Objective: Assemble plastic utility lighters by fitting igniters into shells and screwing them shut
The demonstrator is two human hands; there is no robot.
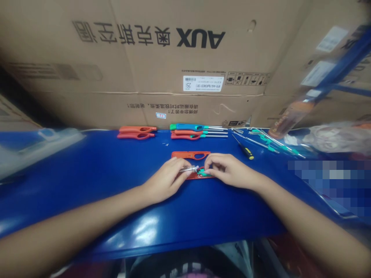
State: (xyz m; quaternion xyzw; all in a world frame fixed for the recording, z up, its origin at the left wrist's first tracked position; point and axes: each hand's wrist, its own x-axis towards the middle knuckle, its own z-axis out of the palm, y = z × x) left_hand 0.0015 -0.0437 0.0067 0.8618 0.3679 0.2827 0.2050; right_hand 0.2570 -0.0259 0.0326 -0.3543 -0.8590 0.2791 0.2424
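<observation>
Both my hands meet at the middle of the blue table (95, 173). My left hand (166, 179) is closed in a pinch on a thin metal tube (189, 169). My right hand (224, 168) is closed on a small green part (203, 173) that lies in an orange lighter shell half (199, 176) under my fingers. A second orange shell half (190, 155) lies just behind my hands, empty and flat on the table.
Two orange shells (136, 132) and several assembled lighters (197, 131) lie along the back edge. A black-and-yellow screwdriver (245, 150) and metal-and-green parts (269, 143) lie to the right. Cardboard boxes (174, 58) wall the back. Plastic bags sit at both sides.
</observation>
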